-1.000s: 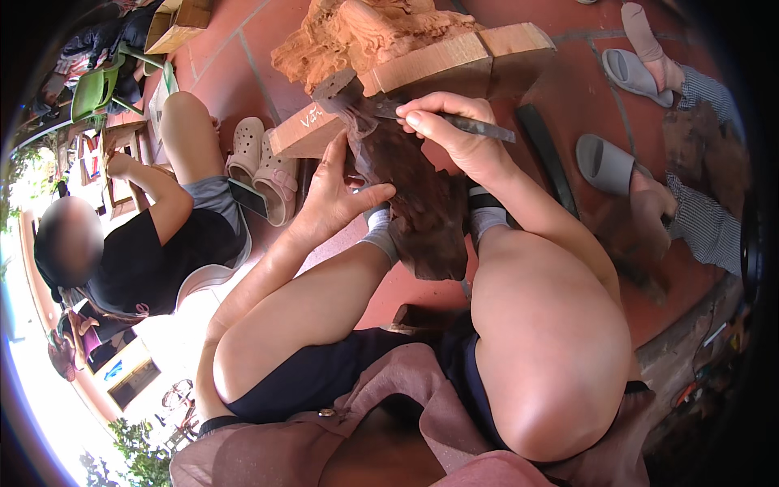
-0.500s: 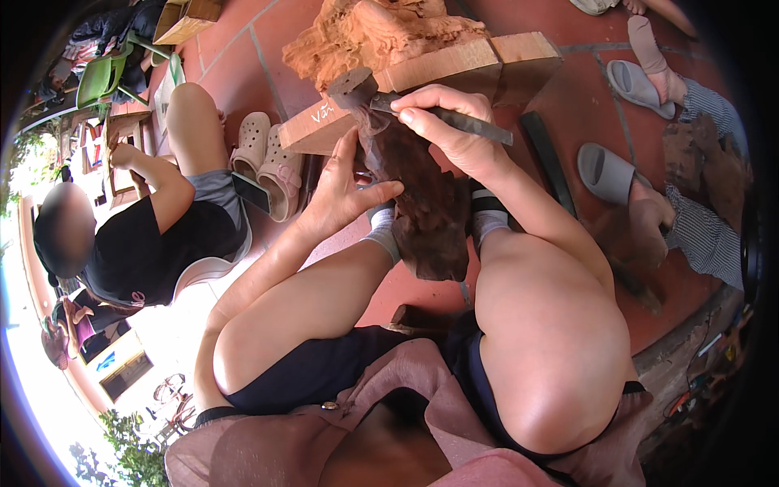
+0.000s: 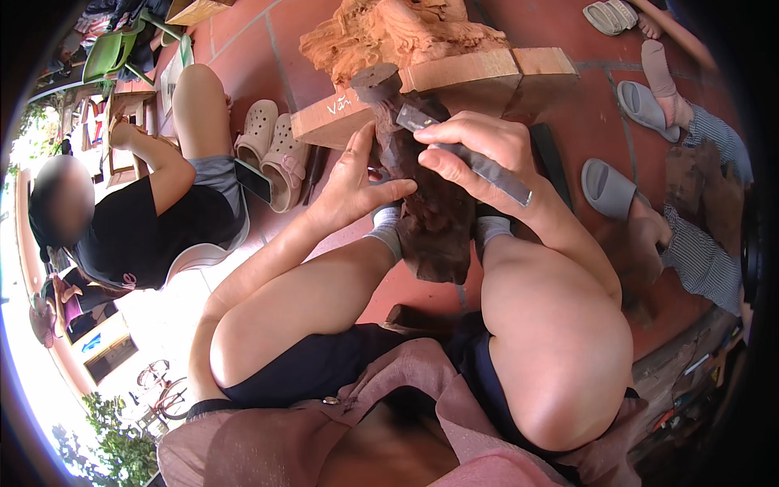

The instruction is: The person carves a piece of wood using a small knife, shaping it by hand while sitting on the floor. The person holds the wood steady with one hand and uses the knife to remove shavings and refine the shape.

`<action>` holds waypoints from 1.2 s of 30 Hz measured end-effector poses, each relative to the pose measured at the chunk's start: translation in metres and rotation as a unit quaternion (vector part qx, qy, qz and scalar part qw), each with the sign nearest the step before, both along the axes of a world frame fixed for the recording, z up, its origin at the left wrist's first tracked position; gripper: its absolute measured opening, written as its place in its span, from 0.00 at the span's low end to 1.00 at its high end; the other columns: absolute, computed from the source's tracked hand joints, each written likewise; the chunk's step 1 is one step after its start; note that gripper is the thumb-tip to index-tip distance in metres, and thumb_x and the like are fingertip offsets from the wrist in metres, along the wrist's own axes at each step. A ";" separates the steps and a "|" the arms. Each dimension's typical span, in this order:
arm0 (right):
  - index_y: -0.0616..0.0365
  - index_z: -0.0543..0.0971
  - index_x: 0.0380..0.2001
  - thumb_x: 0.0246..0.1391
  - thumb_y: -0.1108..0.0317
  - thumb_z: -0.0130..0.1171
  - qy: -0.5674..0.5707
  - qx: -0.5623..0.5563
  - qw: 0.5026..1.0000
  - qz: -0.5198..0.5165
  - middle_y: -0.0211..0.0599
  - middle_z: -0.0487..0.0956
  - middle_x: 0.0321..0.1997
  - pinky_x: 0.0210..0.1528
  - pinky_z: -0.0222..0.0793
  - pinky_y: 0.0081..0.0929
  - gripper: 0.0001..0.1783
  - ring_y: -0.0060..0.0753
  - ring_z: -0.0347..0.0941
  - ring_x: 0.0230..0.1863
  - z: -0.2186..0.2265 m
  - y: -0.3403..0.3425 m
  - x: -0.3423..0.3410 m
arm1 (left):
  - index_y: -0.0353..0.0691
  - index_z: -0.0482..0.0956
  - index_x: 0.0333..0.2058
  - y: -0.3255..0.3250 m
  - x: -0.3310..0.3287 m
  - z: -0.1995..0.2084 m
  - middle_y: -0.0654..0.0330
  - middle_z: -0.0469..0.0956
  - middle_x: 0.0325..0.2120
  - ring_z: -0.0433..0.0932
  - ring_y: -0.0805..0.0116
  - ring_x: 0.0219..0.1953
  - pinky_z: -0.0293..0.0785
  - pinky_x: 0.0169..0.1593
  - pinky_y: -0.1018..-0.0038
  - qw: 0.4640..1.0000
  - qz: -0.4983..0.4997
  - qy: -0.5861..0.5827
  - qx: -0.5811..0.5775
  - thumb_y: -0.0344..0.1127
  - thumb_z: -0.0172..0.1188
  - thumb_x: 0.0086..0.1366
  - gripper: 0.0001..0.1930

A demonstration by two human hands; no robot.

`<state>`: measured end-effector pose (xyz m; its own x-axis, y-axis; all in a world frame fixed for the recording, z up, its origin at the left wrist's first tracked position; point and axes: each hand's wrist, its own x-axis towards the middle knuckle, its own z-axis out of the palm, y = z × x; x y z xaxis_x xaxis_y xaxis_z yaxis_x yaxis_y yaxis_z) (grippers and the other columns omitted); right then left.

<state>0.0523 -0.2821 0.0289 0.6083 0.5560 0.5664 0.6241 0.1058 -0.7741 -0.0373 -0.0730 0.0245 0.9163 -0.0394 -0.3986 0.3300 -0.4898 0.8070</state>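
Note:
A dark brown wood carving [image 3: 438, 247] stands between my feet, tilted away from me, with a flat round knob [image 3: 377, 81] at its far end. My left hand [image 3: 357, 178] wraps its narrow upper part, thumb on the near side and fingers along the left. In my right hand [image 3: 487, 150] is a flat grey metal scraper [image 3: 495, 174], pinched between thumb and fingers and slanting down to the right. Its far end lies over the carving's upper right side; whether it touches the wood, I cannot tell. My right fingers partly hide the carving.
Beyond the carving lie a thick wood block [image 3: 333, 122] and an orange-brown carved piece [image 3: 406, 36]. Beige clogs [image 3: 284, 158] sit left, near a seated person [image 3: 146, 195] with a phone [image 3: 253, 180]. Another person's grey slippers [image 3: 607, 188] are right. Tools [image 3: 706, 365] lie at the lower right.
My right hand and the scraper have moved right and nearer to me, and the scraper slants more steeply. My left hand keeps its hold on the carving. The view has shifted slightly.

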 end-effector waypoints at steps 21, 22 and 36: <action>0.58 0.80 0.38 0.38 0.74 0.62 -0.247 -0.066 0.963 -0.088 0.28 0.71 0.30 0.33 0.70 0.26 0.18 0.31 0.68 0.30 0.005 0.022 0.010 | 0.24 0.47 0.62 0.004 0.000 -0.008 0.39 0.63 0.53 0.68 0.52 0.54 0.71 0.50 0.66 0.999 -0.017 -0.027 0.011 0.48 0.73 0.46 0.56; 0.57 0.81 0.36 0.37 0.72 0.64 -0.257 -0.067 0.960 -0.091 0.28 0.70 0.32 0.33 0.70 0.26 0.17 0.30 0.67 0.31 -0.001 0.022 0.008 | 0.24 0.47 0.62 0.003 0.001 -0.007 0.38 0.62 0.54 0.67 0.51 0.55 0.71 0.51 0.66 1.000 -0.018 -0.016 0.009 0.48 0.73 0.46 0.56; 0.56 0.79 0.38 0.39 0.70 0.63 -0.291 -0.076 0.952 -0.051 0.27 0.69 0.28 0.32 0.68 0.27 0.17 0.29 0.68 0.31 0.008 0.023 0.022 | 0.25 0.46 0.62 0.004 0.001 -0.007 0.38 0.61 0.56 0.65 0.50 0.58 0.69 0.54 0.65 1.000 -0.008 -0.022 -0.016 0.47 0.73 0.45 0.55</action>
<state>0.0744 -0.2590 0.0369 0.2709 0.6138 0.7415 0.9534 -0.0648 -0.2947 -0.0362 -0.0693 0.0179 0.9322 -0.0670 -0.3556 0.2855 -0.4677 0.8365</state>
